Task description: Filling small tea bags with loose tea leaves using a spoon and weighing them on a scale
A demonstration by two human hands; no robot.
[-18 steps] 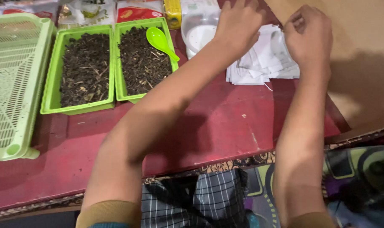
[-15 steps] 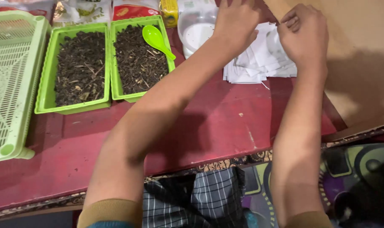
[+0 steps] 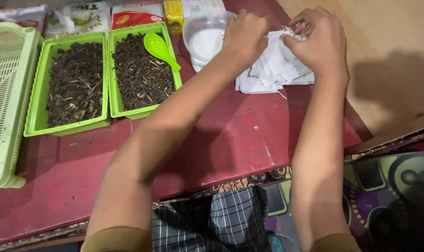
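Both my hands are over a pile of small white paper bags (image 3: 272, 74) at the far right of the red table (image 3: 230, 135). My left hand (image 3: 244, 35) has its fingers curled down onto the pile's left part. My right hand (image 3: 314, 39) pinches the top bag of the pile near its strings. Left of the pile stands a clear plastic bowl (image 3: 205, 37). Two green trays of dark dried leaves (image 3: 67, 84) (image 3: 142, 74) sit further left, and a green plastic spoon (image 3: 159, 49) lies in the right one.
A pale green slotted basket (image 3: 6, 98) lies at the table's left end. Printed packets (image 3: 132, 16) and a small yellow box (image 3: 173, 16) line the back edge. A brown cardboard sheet (image 3: 389, 70) lies to the right. Checked cloth and a patterned mat show below the table's edge.
The view has shifted, so everything sits lower and further left. Both hands stay on the bag pile; my right hand's fingers have closed on the top bag by its strings.
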